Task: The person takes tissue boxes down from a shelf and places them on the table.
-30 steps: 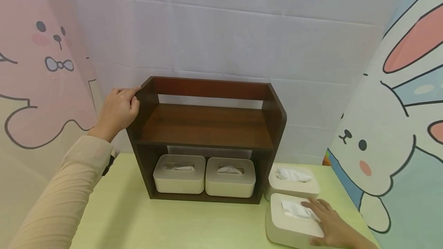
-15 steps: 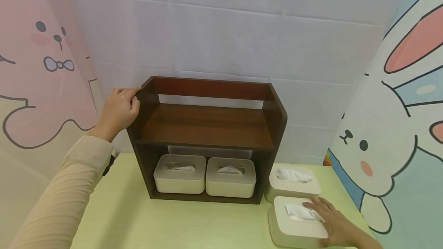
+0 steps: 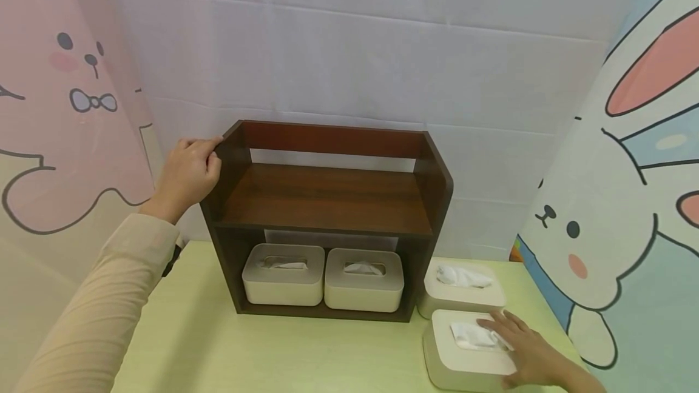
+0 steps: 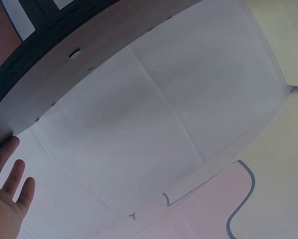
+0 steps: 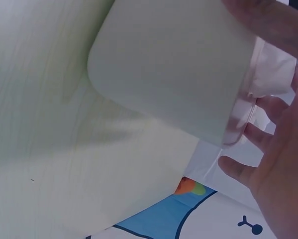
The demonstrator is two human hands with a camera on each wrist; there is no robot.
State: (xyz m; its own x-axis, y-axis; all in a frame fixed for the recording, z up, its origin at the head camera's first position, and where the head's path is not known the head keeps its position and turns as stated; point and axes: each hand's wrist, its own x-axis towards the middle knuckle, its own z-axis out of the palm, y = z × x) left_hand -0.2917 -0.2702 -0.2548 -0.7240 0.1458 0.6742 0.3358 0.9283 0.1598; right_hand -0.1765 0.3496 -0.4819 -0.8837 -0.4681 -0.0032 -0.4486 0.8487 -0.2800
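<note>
A dark brown two-tier wooden shelf point(image 3: 327, 199) stands on the table point(image 3: 273, 356). My left hand point(image 3: 188, 174) holds the upper left side panel; in the left wrist view, spread fingers point(image 4: 25, 194) show beside the panel's outer face. At front right, my right hand point(image 3: 530, 350) spans a cream tissue box point(image 3: 448, 372), thumb low on its near side and fingers over the lid point(image 3: 453, 356) by the white tissue. The box stands upright, its right end hidden by the hand. In the right wrist view, the thumb point(image 5: 268, 22) overlaps the box's side.
Two tissue boxes, one left point(image 3: 283, 291) and one right point(image 3: 363, 297), fill the shelf's lower tier side by side. Another tissue box point(image 3: 464, 293) stands right of the shelf, just behind the held one. White cloth point(image 3: 349, 65) backs the table, with cartoon-printed cloths at both sides.
Over the second, the tissue box under my right hand shifts slightly right and nearer, staying upright. The last half second shows almost no movement. My left hand stays at the shelf.
</note>
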